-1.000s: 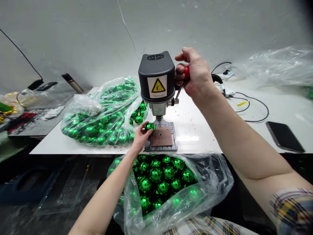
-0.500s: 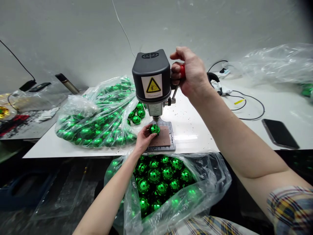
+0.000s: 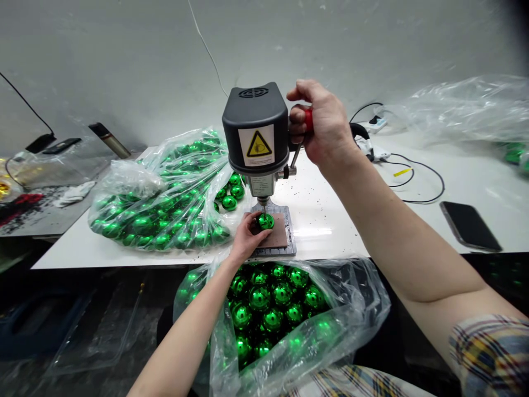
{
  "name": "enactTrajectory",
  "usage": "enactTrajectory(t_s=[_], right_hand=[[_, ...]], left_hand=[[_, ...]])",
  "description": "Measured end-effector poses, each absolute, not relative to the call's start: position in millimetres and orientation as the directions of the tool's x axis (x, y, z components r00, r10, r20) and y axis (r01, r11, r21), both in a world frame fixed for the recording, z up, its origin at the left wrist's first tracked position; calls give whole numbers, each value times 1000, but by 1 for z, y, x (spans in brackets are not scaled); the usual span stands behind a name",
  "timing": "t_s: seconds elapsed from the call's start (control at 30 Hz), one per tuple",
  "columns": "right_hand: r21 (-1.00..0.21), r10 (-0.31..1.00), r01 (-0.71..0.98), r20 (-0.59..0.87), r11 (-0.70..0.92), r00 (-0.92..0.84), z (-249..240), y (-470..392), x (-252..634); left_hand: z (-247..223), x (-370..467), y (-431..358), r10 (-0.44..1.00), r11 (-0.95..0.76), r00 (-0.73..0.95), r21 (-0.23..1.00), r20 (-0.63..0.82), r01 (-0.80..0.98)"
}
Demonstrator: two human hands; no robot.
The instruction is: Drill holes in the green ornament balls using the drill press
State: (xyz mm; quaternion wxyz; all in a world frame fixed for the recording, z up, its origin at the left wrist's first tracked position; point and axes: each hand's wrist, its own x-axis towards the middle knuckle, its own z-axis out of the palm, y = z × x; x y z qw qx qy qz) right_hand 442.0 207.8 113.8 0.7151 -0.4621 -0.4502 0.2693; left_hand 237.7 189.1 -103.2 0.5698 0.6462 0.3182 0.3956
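A small black drill press (image 3: 255, 129) stands on the white table, a yellow warning triangle on its front. My left hand (image 3: 247, 238) grips a shiny green ball (image 3: 266, 221) between thumb and fingers, under the drill bit (image 3: 265, 208). The ball rests over a brown board (image 3: 279, 234) on the grey metal base (image 3: 290, 242). Whether the bit has entered the ball I cannot tell. My right hand (image 3: 324, 121) is wrapped round the red-knobbed lever (image 3: 308, 120) at the press's right side.
An open clear bag (image 3: 355, 309) of green balls lies before the table edge. Another full bag (image 3: 161, 204) sits left of the press. To the right are a phone (image 3: 470, 225), black cables (image 3: 442, 179) and plastic sheeting (image 3: 463, 110). A bottle (image 3: 109, 140) leans at back left.
My left hand has shifted the green ball slightly right, beneath the bit. My right hand stays on the lever, and the view has moved a little.
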Motion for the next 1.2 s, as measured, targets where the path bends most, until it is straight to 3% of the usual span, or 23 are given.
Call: enactTrajectory(t_s=[0.1, 0.23, 0.47, 0.67, 0.87, 1.2], right_hand=[[-928, 846, -88, 288, 363, 449, 118, 204, 438], [-923, 864, -179, 232, 341, 447, 123, 198, 433], [-936, 873, -114, 260, 333, 413, 123, 196, 433], [-901, 824, 35, 410, 432, 391, 120, 172, 416], [-764, 673, 88, 612, 640, 415, 101, 133, 391], [-646, 500, 297, 746, 703, 440, 51, 113, 381]], left_hand=[[-108, 240, 186, 849, -199, 499, 980, 174, -4], [-116, 243, 180, 852, -140, 502, 989, 147, -52], [-117, 242, 180, 874, -111, 471, 993, 122, -50], [-123, 243, 180, 876, -151, 457, 988, 154, -42], [-123, 244, 179, 879, -138, 452, 988, 152, -64], [-126, 244, 180, 878, -99, 462, 992, 123, -77]])
